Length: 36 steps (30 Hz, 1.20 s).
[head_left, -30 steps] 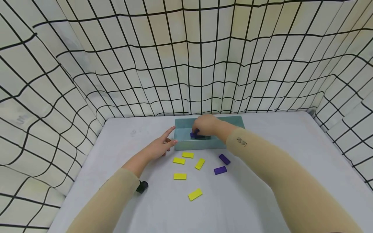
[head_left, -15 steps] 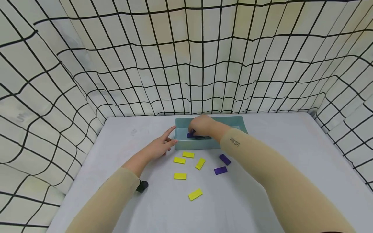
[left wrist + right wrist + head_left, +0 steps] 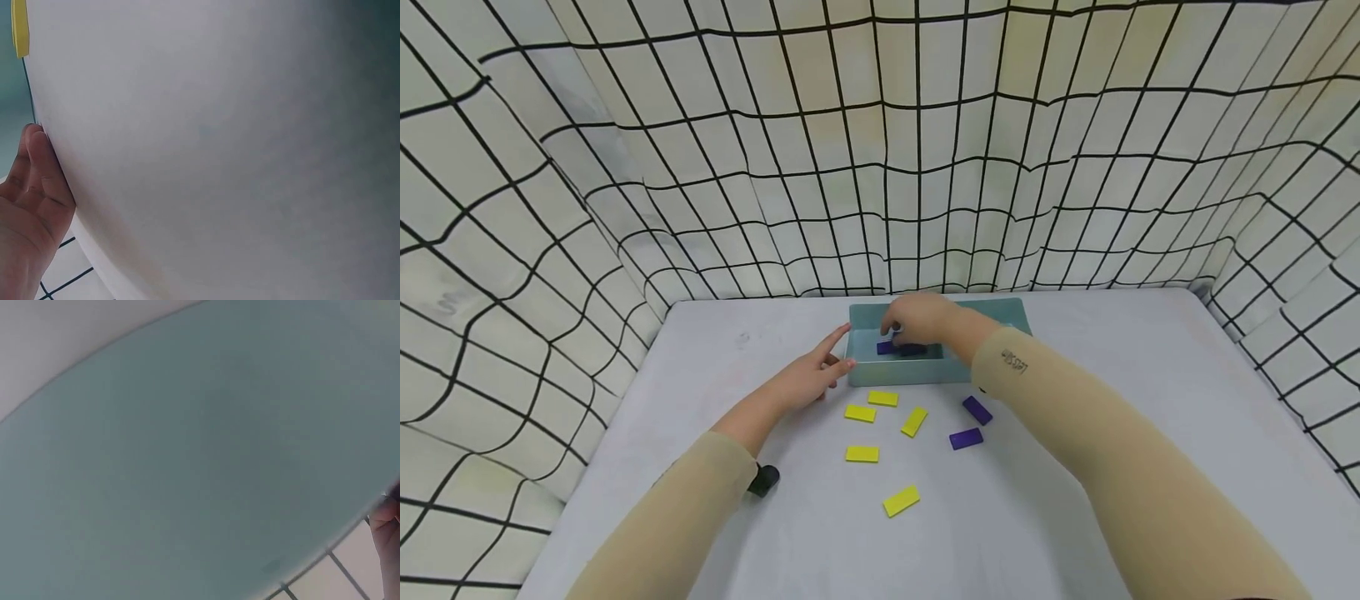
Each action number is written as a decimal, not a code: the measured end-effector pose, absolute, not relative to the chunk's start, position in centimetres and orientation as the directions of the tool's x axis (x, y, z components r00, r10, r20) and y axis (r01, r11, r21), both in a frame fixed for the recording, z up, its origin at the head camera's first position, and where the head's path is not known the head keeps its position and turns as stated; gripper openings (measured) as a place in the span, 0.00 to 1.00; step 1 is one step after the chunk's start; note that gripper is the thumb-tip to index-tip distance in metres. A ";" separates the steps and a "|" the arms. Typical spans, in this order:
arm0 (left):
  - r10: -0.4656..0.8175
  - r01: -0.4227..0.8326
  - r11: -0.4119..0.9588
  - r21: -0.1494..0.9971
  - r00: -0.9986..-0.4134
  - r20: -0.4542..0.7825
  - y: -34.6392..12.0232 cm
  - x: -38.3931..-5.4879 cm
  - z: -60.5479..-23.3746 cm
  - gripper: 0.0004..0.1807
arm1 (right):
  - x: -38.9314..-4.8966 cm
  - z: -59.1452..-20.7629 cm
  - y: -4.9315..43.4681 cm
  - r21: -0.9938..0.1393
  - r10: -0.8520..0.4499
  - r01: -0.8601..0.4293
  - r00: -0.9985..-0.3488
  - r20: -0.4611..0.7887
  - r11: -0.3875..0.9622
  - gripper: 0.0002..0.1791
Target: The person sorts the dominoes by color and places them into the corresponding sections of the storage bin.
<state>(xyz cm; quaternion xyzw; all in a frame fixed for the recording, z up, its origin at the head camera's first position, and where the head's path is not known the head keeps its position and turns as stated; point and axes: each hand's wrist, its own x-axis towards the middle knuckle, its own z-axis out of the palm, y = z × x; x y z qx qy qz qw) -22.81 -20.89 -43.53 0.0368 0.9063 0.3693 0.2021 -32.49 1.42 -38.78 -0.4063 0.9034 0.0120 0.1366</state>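
My left hand [image 3: 803, 382] lies at the left end of a pale blue-green box [image 3: 917, 374], index finger and thumb spread and their tips right at its wall. In the left wrist view the fingers of this left hand [image 3: 37, 200] are nearly straight. Over the inside of the box is my right hand [image 3: 921, 318], index finger and thumb apart with a gap showing between them. A purple block [image 3: 885, 348] lies in the box just below those fingertips. Close beside it, a dark purple block [image 3: 913, 350] is partly under the hand. The right wrist view mostly shows the box wall [image 3: 187, 456].
On the white table [image 3: 805, 533], several yellow blocks [image 3: 862, 454] are scattered before the box. Two purple blocks [image 3: 977, 410] lie to their right, near the right forearm. Black netting [image 3: 917, 175] hangs over pale walls at the back and sides. A black device [image 3: 763, 481] sits at the left wrist.
The right hand has moved slightly left within the box, and the purple block under its fingers now lies farther left. Its index finger has lifted away from the thumb. The left hand stays put.
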 end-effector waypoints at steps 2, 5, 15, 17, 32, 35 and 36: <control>0.216 -0.082 0.726 0.683 -0.916 -0.338 -20.9 -22.8 -43.5 0.38 | -32.5 -38.4 1.7 -0.113 -0.738 -0.737 -0.632 -0.236 0.667 0.16; 0.214 -0.084 0.728 0.680 -0.915 -0.341 -21.0 -22.8 -43.4 0.39 | -32.3 -37.6 2.0 -0.121 -0.749 -0.743 -0.630 -0.204 0.658 0.17; 0.199 -0.092 0.741 0.666 -0.917 -0.347 -21.0 -22.7 -43.2 0.39 | -29.9 -35.4 4.0 -0.123 -0.763 -0.753 -0.634 -0.128 0.647 0.18; 0.195 -0.094 0.743 0.663 -0.917 -0.348 -21.0 -22.7 -43.2 0.39 | -29.4 -35.2 4.8 -0.130 -0.763 -0.752 -0.637 -0.113 0.647 0.17; 0.199 -0.086 0.744 0.663 -0.918 -0.343 -20.9 -22.6 -43.3 0.39 | -24.7 -36.1 12.5 -0.158 -0.738 -0.729 -0.675 0.008 0.666 0.14; 0.200 -0.087 0.741 0.666 -0.918 -0.343 -20.7 -22.6 -43.3 0.39 | -23.5 -36.6 14.2 -0.163 -0.731 -0.723 -0.682 0.011 0.672 0.13; 0.199 -0.088 0.741 0.666 -0.918 -0.342 -20.7 -22.6 -43.3 0.39 | -23.1 -36.8 14.8 -0.163 -0.729 -0.720 -0.685 0.010 0.674 0.13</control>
